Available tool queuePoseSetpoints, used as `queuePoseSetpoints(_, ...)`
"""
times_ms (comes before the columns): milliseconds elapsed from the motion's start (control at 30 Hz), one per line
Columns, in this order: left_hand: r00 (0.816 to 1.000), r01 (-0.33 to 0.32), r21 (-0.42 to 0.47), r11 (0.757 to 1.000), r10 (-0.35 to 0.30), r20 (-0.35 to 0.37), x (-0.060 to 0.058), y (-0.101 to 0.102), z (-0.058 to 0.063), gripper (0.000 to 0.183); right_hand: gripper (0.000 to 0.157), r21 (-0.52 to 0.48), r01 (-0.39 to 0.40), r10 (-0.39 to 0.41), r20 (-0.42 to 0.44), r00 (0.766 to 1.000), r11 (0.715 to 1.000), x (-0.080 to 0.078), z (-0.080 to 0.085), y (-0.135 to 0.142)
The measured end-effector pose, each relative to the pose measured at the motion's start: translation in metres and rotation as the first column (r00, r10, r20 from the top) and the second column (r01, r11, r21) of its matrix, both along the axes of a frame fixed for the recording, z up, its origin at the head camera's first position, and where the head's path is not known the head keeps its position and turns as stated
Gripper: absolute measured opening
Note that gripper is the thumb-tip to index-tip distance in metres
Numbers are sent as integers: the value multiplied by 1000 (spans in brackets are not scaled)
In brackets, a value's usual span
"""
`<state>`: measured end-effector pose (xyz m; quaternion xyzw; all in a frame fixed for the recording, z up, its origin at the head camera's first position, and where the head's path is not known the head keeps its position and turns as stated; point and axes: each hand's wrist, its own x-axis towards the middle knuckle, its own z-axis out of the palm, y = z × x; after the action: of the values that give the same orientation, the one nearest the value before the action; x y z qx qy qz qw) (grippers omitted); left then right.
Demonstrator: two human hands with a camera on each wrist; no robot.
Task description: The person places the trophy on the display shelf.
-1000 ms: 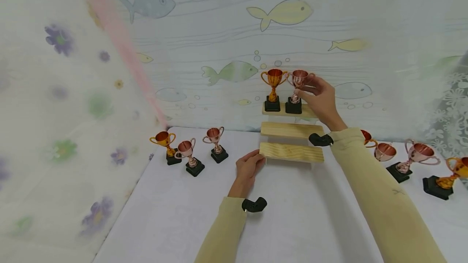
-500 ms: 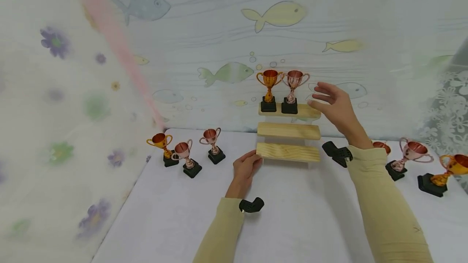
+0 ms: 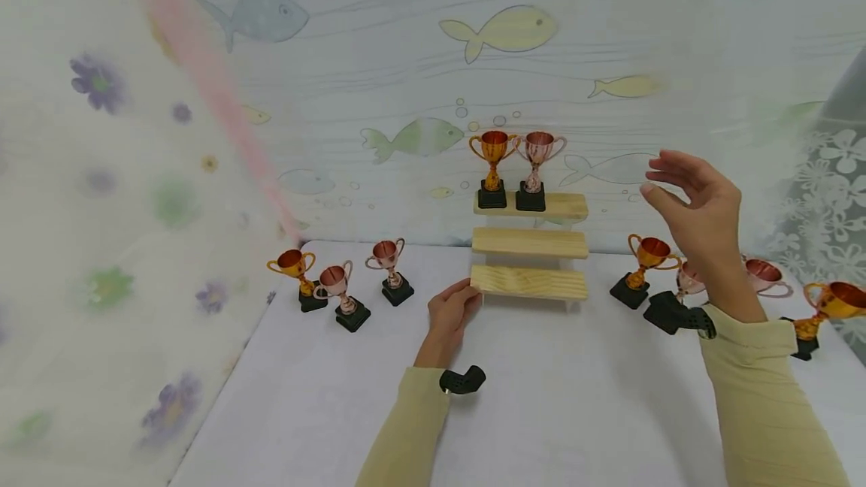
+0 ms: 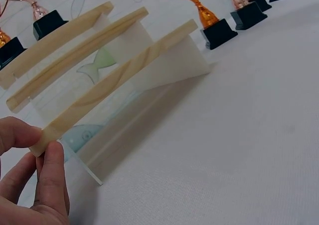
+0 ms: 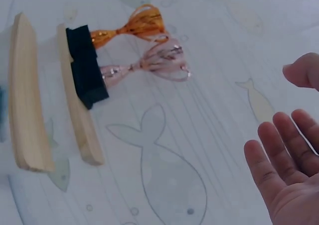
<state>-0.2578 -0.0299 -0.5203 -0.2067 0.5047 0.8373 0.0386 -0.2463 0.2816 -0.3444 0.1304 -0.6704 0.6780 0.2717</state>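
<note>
A three-tier shelf with wooden planks [image 3: 529,282] stands at the back of the table. On its top plank, a gold trophy cup [image 3: 493,164] and a rose-gold trophy cup [image 3: 535,171] stand upright side by side, toward the left end. My left hand [image 3: 449,316] pinches the left end of the lowest plank; the left wrist view shows thumb and fingers [image 4: 51,177] at that corner. To the right of the shelf my right hand [image 3: 707,216] is raised in the air, fingers relaxed and apart, with nothing in it. Both cups show beyond it in the right wrist view.
Left of the shelf stand a gold cup [image 3: 292,265] and two rose-gold cups [image 3: 334,282]. To the right are a gold cup [image 3: 651,254], another gold cup [image 3: 837,300] and rose-gold ones, partly hidden by my right arm. A fish-print curtain [image 3: 379,66] hangs close behind.
My right hand has let go of the rose-gold cup on the top plank and moved away to the right. My left hand keeps its hold on the lowest plank.
</note>
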Motion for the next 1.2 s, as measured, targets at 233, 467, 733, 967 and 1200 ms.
queuePoseSetpoints(233, 1000, 5, -13, 1000, -5, 4, 1, -1, 0, 35, 38, -58, 69, -71, -32, 997, 996, 16, -12, 23)
queuePoseSetpoints(467, 1000, -3, -6, 1000, 3, 13, 0, -2, 0, 34, 34, 123, 237, -240, 7, 971, 964, 24, -30, 37)
queuePoseSetpoints(733, 1000, -10, -2, 1000, 10, 27, 1, -1, -2, 35, 43, 304, 287, -327, 89, 941, 908, 29, -63, 52)
queuePoseSetpoints(967, 1000, -5, -13, 1000, 6, 20, 1, -1, 0, 34, 56, 428, 235, -342, 192, 920, 872, 33, -95, 65)
queuePoseSetpoints(1200, 1000, 4, -15, 1000, -4, 10, 1, -1, 2, 34, 66, 456, 197, -354, 291, 889, 868, 38, -117, 71)
